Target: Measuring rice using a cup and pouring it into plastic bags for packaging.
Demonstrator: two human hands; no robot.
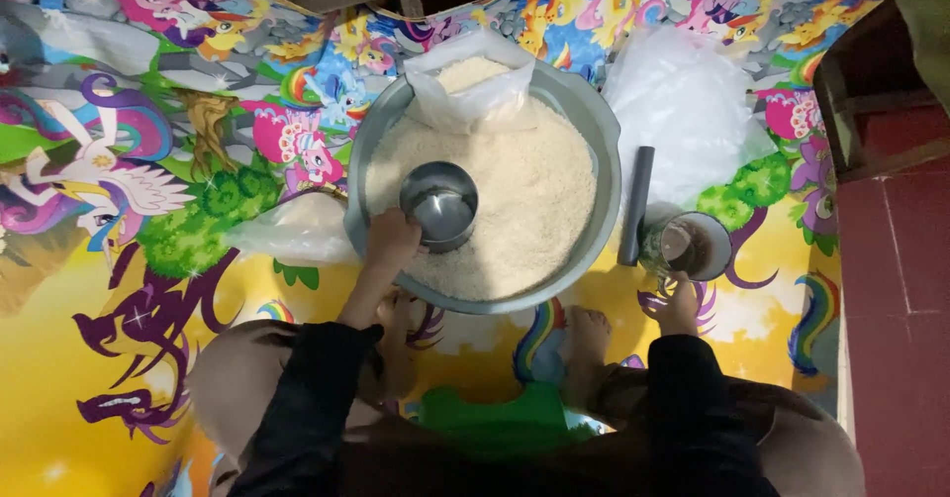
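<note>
Head view: left hand (393, 240) clenched on steel cup (439, 205) in rice (524, 200) — rigid, slick, best held at its rim; right hand (676, 304) grasping glass mug (693, 248) — breakable.

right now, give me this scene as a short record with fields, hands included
left hand: grips a metal scoop cup in the rice
right hand: touches a glass cup on the mat
basin: grey, round, full of rice
bag: clear plastic, partly filled with rice, at basin's far edge
beside basin: dark tube, pile of clear bags
surface: colourful cartoon mat
</note>
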